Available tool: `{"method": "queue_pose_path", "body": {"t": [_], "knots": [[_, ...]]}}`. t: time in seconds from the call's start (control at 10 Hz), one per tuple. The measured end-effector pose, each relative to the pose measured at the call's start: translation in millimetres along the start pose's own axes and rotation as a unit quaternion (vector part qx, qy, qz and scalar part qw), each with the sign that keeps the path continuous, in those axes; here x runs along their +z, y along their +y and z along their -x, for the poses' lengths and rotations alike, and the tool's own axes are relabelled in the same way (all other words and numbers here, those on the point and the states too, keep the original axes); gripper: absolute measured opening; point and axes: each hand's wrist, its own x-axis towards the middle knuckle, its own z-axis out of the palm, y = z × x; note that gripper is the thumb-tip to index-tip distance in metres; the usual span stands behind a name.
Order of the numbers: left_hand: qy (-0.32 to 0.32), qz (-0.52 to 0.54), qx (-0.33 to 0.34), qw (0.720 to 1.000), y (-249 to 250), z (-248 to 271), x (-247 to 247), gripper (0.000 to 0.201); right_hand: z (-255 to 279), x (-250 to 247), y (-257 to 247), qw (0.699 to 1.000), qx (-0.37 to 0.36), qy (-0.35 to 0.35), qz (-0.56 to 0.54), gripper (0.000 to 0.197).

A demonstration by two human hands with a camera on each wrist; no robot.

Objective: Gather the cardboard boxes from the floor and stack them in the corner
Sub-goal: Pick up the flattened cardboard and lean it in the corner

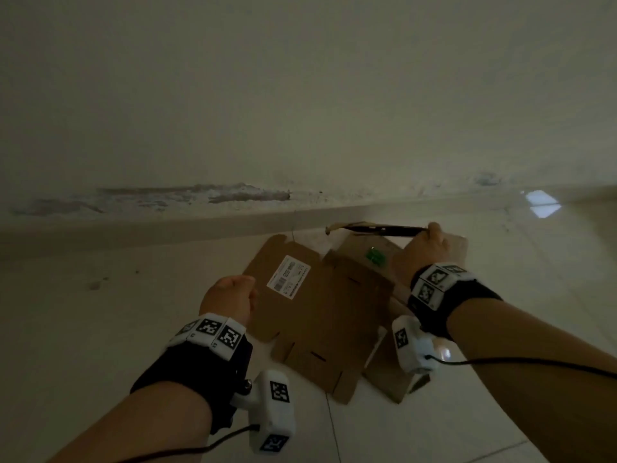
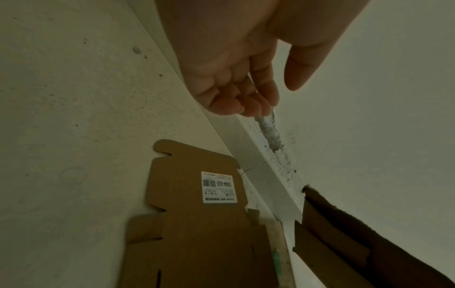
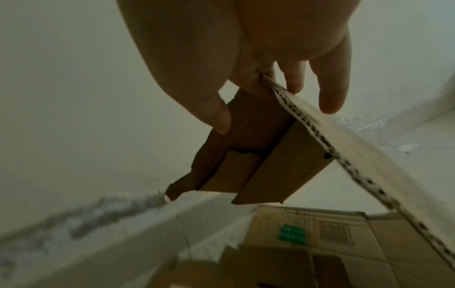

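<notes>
A flattened brown cardboard box (image 1: 320,312) with a white shipping label (image 1: 288,277) lies on the floor by the wall; it also shows in the left wrist view (image 2: 197,224). Under it lies another flat box with a green mark (image 1: 375,255) (image 3: 320,243). My right hand (image 1: 425,252) pinches a flattened cardboard box (image 1: 380,228) (image 3: 283,148) edge-on above that pile, thumb on one face and fingers on the other. My left hand (image 1: 230,299) (image 2: 246,93) hovers left of the labelled box with fingers loosely curled, holding nothing.
A white wall (image 1: 300,95) with a scuffed, peeling strip above the skirting (image 1: 167,225) runs across the back. Pale floor tiles (image 1: 83,329) stretch to the left and right of the pile. Cables trail from both wrist cameras.
</notes>
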Motion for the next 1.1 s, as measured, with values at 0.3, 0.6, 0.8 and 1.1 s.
{"method": "queue_pose_path", "body": {"t": [0.3,0.6,0.8,1.1], "knots": [[-0.065,0.010,0.054,0.996,58,111,1,0.017,89,-120,26,0.943,0.006,0.070,-0.325,0.037],[-0.020,0.040,0.106,0.993,71,212,-41,0.019,192,-125,52,0.795,0.015,-0.006,-0.606,0.010],[-0.059,0.175,0.036,0.982,61,244,-58,0.027,227,-109,56,0.716,0.010,-0.035,-0.697,0.038],[-0.164,0.097,-0.069,0.979,53,262,-45,0.056,234,-110,49,0.669,-0.025,-0.051,-0.741,0.041]]}}
